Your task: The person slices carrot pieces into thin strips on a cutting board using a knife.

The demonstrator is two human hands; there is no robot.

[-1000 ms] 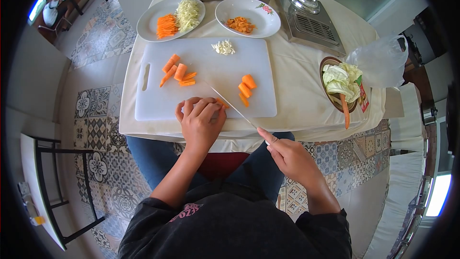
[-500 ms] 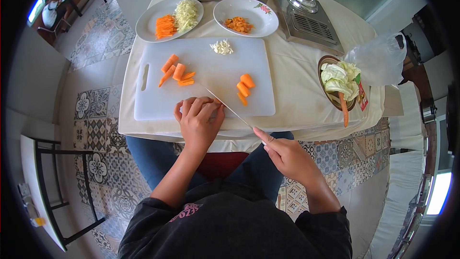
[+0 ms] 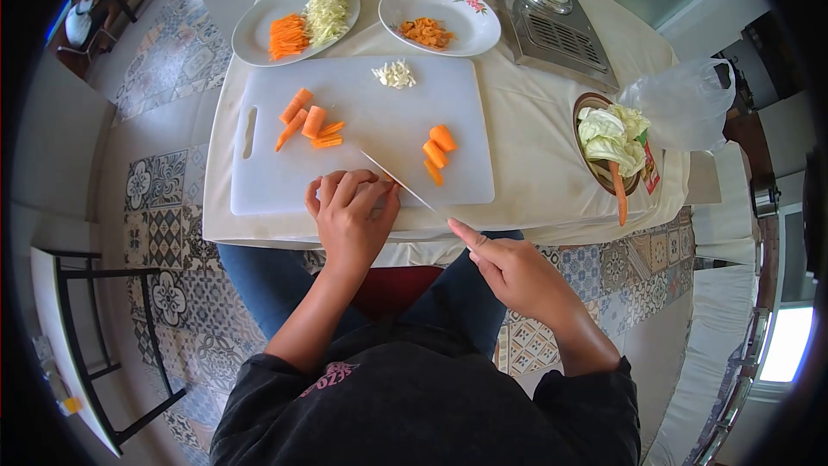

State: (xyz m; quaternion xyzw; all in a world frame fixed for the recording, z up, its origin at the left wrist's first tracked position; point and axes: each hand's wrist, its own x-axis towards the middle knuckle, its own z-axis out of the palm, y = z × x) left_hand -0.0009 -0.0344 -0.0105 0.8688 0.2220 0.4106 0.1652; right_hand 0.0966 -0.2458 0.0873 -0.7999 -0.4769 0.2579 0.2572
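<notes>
My right hand [image 3: 503,266] is closed round the handle of a knife [image 3: 398,182], its blade pointing up and left over the white cutting board [image 3: 362,103]. Fingers bent, my left hand [image 3: 350,211] presses on a small carrot piece against the blade, near the board's front edge; the piece is mostly hidden by fingers and blade. Carrot chunks [image 3: 313,122] and thin slices [image 3: 327,141] lie on the board's left part. More carrot pieces [image 3: 435,152] lie to the right of the blade. Chopped white bits [image 3: 395,74] sit near the back edge.
Behind the board stand a plate [image 3: 249,33] of shredded carrot and pale shreds, and a flowered plate [image 3: 479,33] with orange scraps. Metal stoves [image 3: 552,34] are at the back. On the right are a bowl [image 3: 581,110] with cabbage and carrot, and a plastic bag [image 3: 681,103].
The view has shifted slightly, so the board and plates appear a little higher and further left. Both hands keep about the same places at the board, with the knife still at the carrot piece.
</notes>
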